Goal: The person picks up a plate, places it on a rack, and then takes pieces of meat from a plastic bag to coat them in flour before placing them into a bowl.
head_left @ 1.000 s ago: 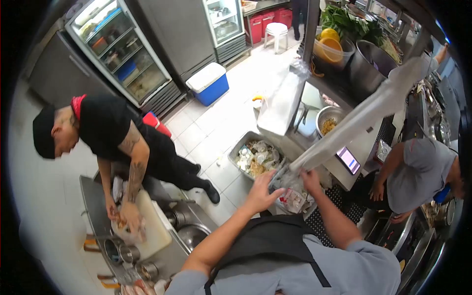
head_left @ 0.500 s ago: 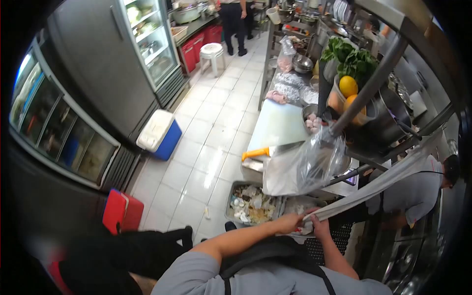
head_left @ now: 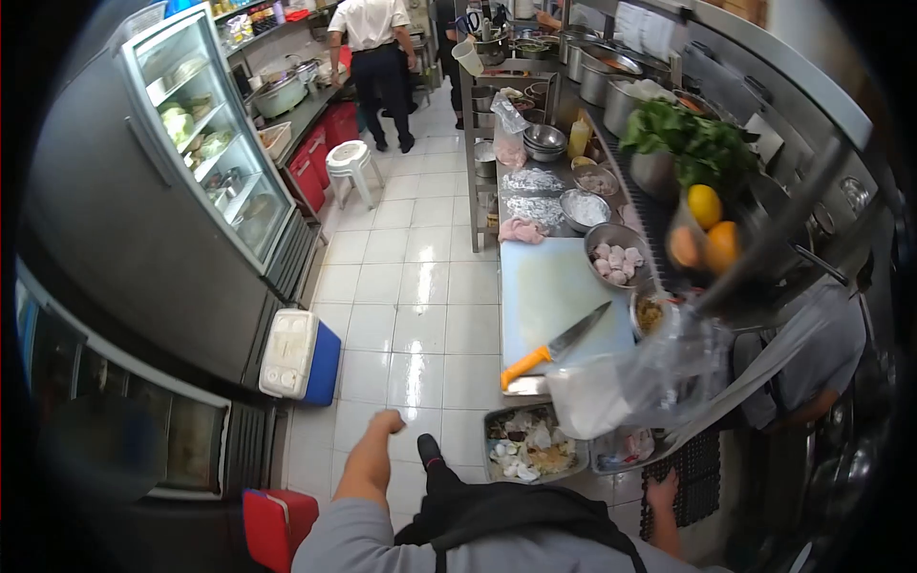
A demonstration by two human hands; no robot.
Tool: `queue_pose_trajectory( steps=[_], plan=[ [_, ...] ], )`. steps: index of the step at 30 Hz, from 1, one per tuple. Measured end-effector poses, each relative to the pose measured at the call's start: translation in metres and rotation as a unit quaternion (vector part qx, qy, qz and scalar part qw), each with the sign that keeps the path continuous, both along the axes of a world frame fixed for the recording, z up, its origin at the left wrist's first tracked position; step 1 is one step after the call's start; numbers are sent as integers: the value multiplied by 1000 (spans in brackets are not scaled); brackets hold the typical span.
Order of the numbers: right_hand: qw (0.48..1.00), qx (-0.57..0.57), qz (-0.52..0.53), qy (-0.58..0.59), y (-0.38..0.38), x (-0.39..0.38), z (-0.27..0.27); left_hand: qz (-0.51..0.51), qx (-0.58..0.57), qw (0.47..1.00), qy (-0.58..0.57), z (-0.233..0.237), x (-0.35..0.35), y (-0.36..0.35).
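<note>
Fingers [head_left: 659, 483] released plastic bag [head_left: 604, 393], left hand [head_left: 387, 421] fisted

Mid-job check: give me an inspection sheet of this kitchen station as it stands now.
Surface: steel counter carrying a board; a knife lies across its near corner.
Job's things: scrap tray and small tray on the floor, beside a mat.
Clutter: meat bowl, greens, fruit, clear bag at the counter's near end.
Grips: left hand curled shut, empty, above the floor; right hand open, fingers spread at the mat.
Cables: nothing seen.
Surroundings: fridge, cooler, red box, stool; person in white far off; co-worker in grey at right.
</note>
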State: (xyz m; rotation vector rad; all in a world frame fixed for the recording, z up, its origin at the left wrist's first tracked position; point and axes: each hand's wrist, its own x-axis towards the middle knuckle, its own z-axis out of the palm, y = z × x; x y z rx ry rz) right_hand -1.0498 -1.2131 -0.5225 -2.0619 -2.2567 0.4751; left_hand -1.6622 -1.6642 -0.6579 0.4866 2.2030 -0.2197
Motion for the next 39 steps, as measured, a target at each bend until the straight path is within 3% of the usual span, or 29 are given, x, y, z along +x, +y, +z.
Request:
queue_pose_trajectory(
  steps=[3, 4, 7, 10, 12, 15, 17, 19, 20, 21, 22, 23, 24, 27, 29, 32, 35, 36, 37, 38, 39],
  plan=[
    [952, -240, 138, -129, -45, -16, 31, 159, 210, 953, 148, 47, -108, -35],
    [941, -267, 145, -146, -65, -30, 39, 132, 214, 958, 135, 46, -139, -48],
    [909, -353, 161, -153, -110, -75, 46, 75, 182, 977, 82, 38, -182, -93],
    [892, -417, 159, -76, -155, -138, 44, 111, 185, 975, 54, 18, -177, -154],
    [891, -420, 171, -20, -181, -160, 7, 149, 164, 975, 13, -9, -160, -210],
    [868, -496, 4, 28, -212, -227, 20, 227, 106, 968, -14, 0, -141, -269],
    [857, -514, -16, 36, -227, -258, 13, 255, 59, 965, -19, 4, -169, -285],
    [851, -524, 9, 23, -235, -290, 2, 228, 88, 967, 77, 22, -242, -265],
    [851, -525, 23, 17, -234, -307, -4, 310, 195, 927, 84, 32, -281, -244],
    [851, -524, 37, 9, -232, -326, -11, 281, 166, 942, 83, 65, -325, -202],
    [849, -525, 50, -1, -230, -343, -17, 187, 227, 942, 163, 56, -373, -173],
    [848, -526, 64, -11, -228, -361, -24, 195, 301, 913, 192, 106, -396, -122],
    [846, -527, 78, -23, -226, -380, -31, 146, 366, 891, 228, 104, -434, -89],
    [840, -525, 121, -63, -214, -439, -51, 106, 482, 842, 219, 175, -488, 28],
    [833, -523, 151, -94, -203, -482, -63, 61, 501, 822, 264, 208, -499, 75],
    [819, -522, 195, -136, -177, -559, -74, 28, 491, 841, 224, 175, -524, 70],
    [806, -505, 251, -180, -137, -653, -87, 102, 294, 949, 44, 74, -534, -15],
    [807, -488, 276, -187, -118, -692, -93, -29, 211, 977, 20, -5, -539, -69],
    [781, -422, 417, -194, -71, -719, -179, -104, 145, 983, -49, -22, -531, -115],
    [829, -418, 334, -160, -45, -781, -155, -32, 113, 993, -33, -14, -509, -161],
    [874, -220, 419, -112, -24, -821, -154, 39, 27, 991, -121, -12, -497, -203]
  ],
)
